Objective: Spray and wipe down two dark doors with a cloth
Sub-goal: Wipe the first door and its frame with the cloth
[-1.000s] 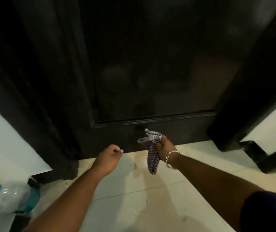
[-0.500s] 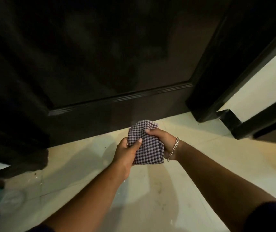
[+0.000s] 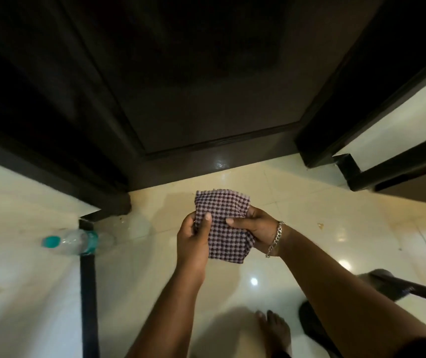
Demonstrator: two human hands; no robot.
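**Cloth in both hands, door waiting**

Cloth — a small checked one, folded into a rough rectangle — is held over the pale tiled floor, just short of the foot of the dark door. The left hand pinches its left edge with the thumb laid across the fabric; the right hand, with a chain bracelet at the wrist, grips the right edge the same way. Both hands are close together, clamped on the cloth and touching nothing else.

A clear bottle with a teal cap lies to the left near the door frame, well apart from either hand. Whether it is the sprayer I cannot tell.

As for progress, the bottom rail of the door shows a wet-looking shine near its middle, which suggests some spraying or wiping there, though that is a judgement only. The cloth is off the surface, so the step in hand looks like refolding to a fresh face. Only one door is plainly in view — a second dark panel edges in at the right — so how much of the job is left cannot be settled from here.
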